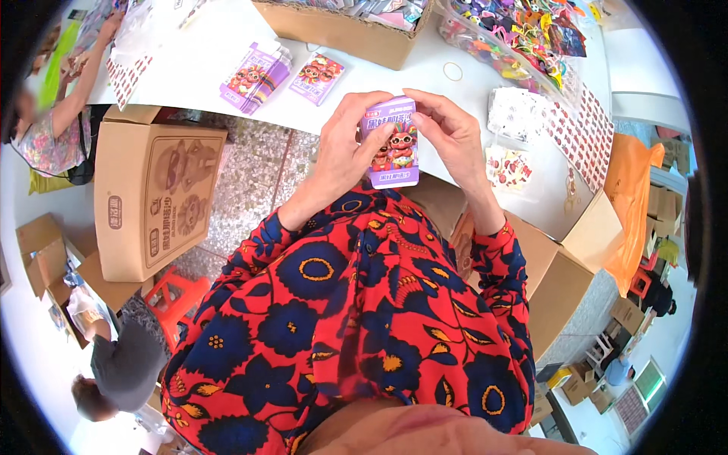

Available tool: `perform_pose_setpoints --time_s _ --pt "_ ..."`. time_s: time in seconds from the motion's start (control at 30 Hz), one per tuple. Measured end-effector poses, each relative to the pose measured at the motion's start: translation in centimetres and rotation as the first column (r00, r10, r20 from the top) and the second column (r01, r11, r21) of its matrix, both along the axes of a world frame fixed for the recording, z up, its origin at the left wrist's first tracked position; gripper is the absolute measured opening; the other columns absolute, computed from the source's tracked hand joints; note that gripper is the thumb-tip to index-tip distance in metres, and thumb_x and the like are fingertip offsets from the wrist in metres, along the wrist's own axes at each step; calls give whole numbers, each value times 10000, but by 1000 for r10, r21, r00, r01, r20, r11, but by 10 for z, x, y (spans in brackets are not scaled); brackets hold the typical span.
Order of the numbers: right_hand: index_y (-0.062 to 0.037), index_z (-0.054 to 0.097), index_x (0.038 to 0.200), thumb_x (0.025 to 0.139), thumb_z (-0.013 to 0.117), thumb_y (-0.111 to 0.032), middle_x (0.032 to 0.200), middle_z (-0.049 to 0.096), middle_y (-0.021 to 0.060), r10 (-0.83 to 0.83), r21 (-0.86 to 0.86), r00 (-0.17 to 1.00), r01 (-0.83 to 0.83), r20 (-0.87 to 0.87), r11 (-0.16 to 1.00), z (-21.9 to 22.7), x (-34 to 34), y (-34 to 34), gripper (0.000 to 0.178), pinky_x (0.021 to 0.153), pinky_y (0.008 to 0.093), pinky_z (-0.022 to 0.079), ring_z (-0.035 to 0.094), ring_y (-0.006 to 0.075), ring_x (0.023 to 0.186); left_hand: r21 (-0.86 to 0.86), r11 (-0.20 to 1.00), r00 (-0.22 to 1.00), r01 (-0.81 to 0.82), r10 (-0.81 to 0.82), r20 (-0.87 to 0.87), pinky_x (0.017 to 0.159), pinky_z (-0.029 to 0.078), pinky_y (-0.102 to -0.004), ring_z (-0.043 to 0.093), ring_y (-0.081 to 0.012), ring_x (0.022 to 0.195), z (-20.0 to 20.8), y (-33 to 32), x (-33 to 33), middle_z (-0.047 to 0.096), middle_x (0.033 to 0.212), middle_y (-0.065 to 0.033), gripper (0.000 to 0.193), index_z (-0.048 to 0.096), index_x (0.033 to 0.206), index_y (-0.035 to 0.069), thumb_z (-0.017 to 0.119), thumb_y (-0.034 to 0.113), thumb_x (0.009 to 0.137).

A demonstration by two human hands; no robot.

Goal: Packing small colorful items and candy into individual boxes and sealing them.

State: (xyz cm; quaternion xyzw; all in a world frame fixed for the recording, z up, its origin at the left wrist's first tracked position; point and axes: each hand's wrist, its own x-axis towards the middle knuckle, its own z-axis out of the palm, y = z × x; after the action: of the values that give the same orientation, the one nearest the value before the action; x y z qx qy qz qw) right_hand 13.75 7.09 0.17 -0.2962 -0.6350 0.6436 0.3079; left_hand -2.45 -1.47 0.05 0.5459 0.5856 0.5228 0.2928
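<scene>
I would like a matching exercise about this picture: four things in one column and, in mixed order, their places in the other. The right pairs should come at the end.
Things
1. small purple box
2. red stool
3. orange plastic bag
4. clear plastic tub

Places
A. on the white table, holding colourful trinkets
B. beside the table's right end
C. between the left hand and right hand
D. at the left, near the large brown carton

Pairs: 1-C, 2-D, 3-B, 4-A

I see passable table (431, 80) strip ahead of right hand (449, 133); brown carton (341, 36) walls off forward, purple packs (317, 77) crowd left, white packets (518, 114) close right.
</scene>
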Motion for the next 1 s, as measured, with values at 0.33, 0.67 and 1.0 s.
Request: perform_pose_setpoints --time_s 0.33,0.67,1.0 --pt "9 609 1079 874 583 3 1041 621 75 63 -243 995 -80 -76 967 -20 22 -29 207 845 255 474 581 118 952 5 998 992 61 -61 113 796 480 -315 581 -236 940 -24 -33 13 569 1026 -137 283 603 1065 7 663 13 788" --pt "-7 596 1045 857 606 5 997 614 52 35 -350 993 -74 -117 934 -34 30 -59 188 825 255 479 575 105 930 -59 978 900 198 -158 405 818 477 -296 571 -181 982 -43 -50 15 566 1085 -113 226 627 1043 18 649 26 819" --pt "-2 521 1188 852 584 36 1137 565 93 -64 -234 995 45 -75 971 -7 24 -36 343 862 281 472 554 149 1016 -99 984 844 148 -73 531 719 509 -228 596 -98 853 -23 -20 11 626 969 -90 345 499 1194 -3 616 51 873"
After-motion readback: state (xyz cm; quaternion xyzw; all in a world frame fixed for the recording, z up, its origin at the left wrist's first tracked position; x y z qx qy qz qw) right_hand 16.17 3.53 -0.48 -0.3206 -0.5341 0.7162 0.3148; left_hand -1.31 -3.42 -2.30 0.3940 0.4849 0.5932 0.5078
